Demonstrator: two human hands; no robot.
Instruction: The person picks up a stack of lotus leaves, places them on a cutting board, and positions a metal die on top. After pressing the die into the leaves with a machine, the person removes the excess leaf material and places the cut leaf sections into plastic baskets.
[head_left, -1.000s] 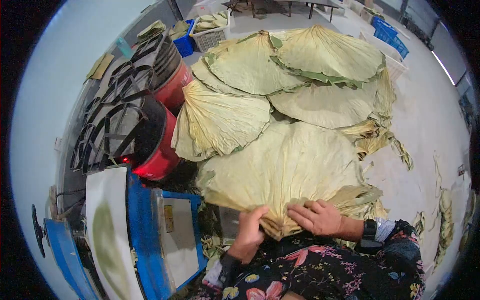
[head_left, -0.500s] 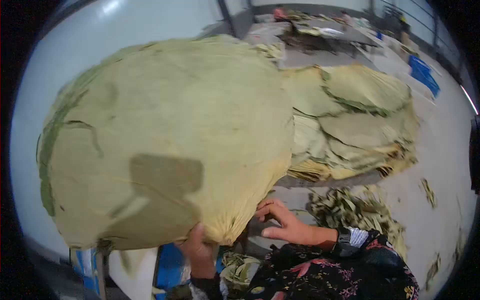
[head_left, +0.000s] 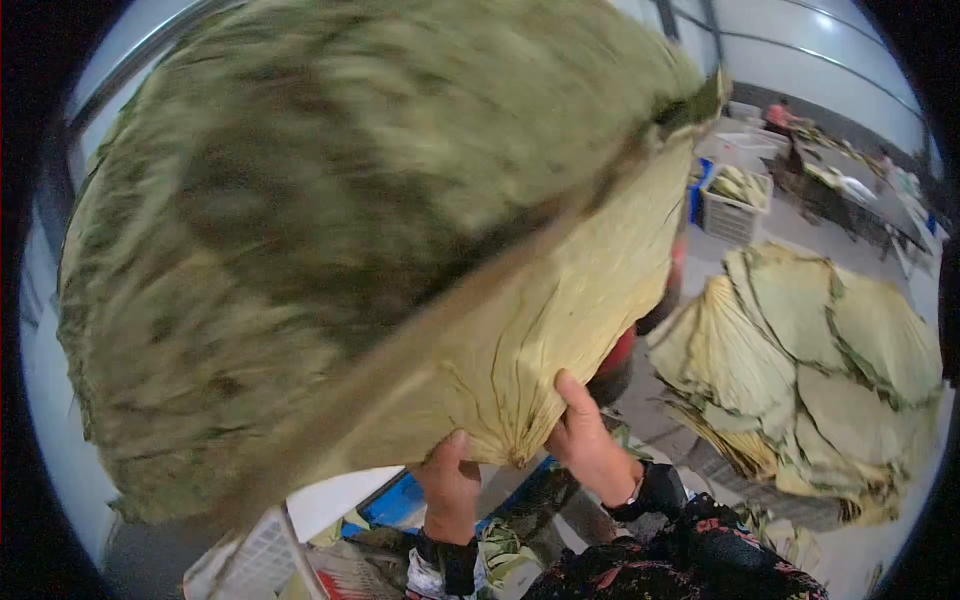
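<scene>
A large dried lotus leaf fills much of the view, its yellow-green ribbed part low and its darker green-brown expanse above, with a fold line running diagonally between them. My left hand pinches its lower edge, thumb on top, just left of the puckered point where the veins meet. On the other side of that point, my right hand is closed on the edge, thumb uppermost and fingers mostly hidden. The darker part is smeared by motion. To the right lies a pile of similar lotus leaves, apart from both hands.
Below the held leaf are a white plastic crate and a blue surface. Behind it stands a light crate of leaves. A person in pink is near long tables at the far right.
My right hand has come onto the leaf's edge and closed on it. The leaf is raised and now bends along a diagonal fold. The view has shifted, placing the leaf pile lower and farther right.
</scene>
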